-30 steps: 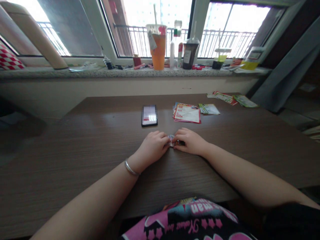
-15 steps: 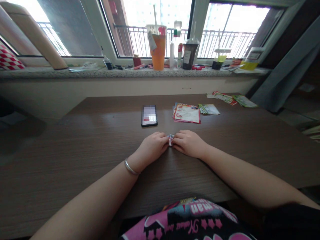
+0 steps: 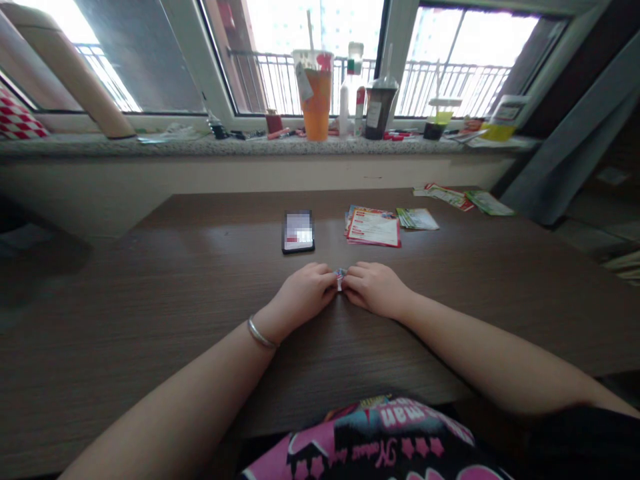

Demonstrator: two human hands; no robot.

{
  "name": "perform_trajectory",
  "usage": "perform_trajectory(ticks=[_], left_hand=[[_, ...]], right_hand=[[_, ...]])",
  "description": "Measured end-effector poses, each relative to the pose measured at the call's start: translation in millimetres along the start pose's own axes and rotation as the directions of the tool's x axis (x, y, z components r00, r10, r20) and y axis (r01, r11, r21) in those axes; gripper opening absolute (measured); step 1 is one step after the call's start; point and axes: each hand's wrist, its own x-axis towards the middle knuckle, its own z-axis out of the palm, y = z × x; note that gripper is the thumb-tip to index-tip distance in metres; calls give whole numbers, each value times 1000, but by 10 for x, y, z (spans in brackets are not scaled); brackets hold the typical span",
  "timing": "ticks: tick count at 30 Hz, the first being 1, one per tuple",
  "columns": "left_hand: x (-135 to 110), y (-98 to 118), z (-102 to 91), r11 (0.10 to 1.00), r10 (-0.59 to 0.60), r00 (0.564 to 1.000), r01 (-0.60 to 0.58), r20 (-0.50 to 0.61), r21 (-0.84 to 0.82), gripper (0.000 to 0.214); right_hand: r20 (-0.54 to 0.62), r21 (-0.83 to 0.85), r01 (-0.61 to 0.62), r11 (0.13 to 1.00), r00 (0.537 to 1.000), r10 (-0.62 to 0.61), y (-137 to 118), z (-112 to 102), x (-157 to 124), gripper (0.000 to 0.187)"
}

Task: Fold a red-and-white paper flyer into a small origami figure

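Observation:
Near the middle of the brown table, a small piece of printed paper (image 3: pixel 340 280) shows between my two hands; most of it is covered by fingers. My left hand (image 3: pixel 311 292), with a silver bangle at its wrist, is closed on the paper's left side. From the right, my right hand (image 3: pixel 376 288) grips the other side with curled fingers. Both hands rest low over the tabletop, their fingertips only a small gap apart. Beyond them lies a phone (image 3: pixel 299 231) with its screen lit and blurred. Right of it is a stack of printed sheets (image 3: pixel 373 227) with red edges.
Green-and-white leaflets (image 3: pixel 418 219) lie beside the stack, and more leaflets (image 3: pixel 450 196) sit at the table's far right. Along the stone windowsill (image 3: pixel 250 147) stand an orange drink cup (image 3: pixel 316 100), a dark drink cup (image 3: pixel 379 110) and bottles. A grey curtain (image 3: pixel 555 153) hangs at right.
Both hands stay almost in place on the paper. The visible strip of paper between the fingers looks slightly narrower, with more white at its lower end.

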Motion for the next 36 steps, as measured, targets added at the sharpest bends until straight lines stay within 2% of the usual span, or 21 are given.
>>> perform_trajectory(ticks=[6, 11, 19, 29, 36], left_hand=[[-11, 31, -13, 1000, -2, 1000, 2, -4, 5, 11], [-5, 42, 4, 998, -20, 1000, 20, -2, 56, 18], [6, 9, 39, 1000, -19, 1000, 19, -17, 19, 17], [41, -10, 27, 996, -59, 998, 60, 5, -61, 11], [26, -37, 59, 991, -64, 998, 62, -13, -116, 5]], right_hand=[[38, 162, -125, 979, 992, 120, 14, 33, 46, 13], [62, 234, -152, 960, 988, 141, 17, 35, 55, 12], [44, 112, -105, 988, 994, 101, -12, -43, 5, 17], [93, 102, -185, 977, 980, 176, -34, -29, 63, 18], [85, 316, -225, 922, 974, 209, 43, 66, 72, 11]])
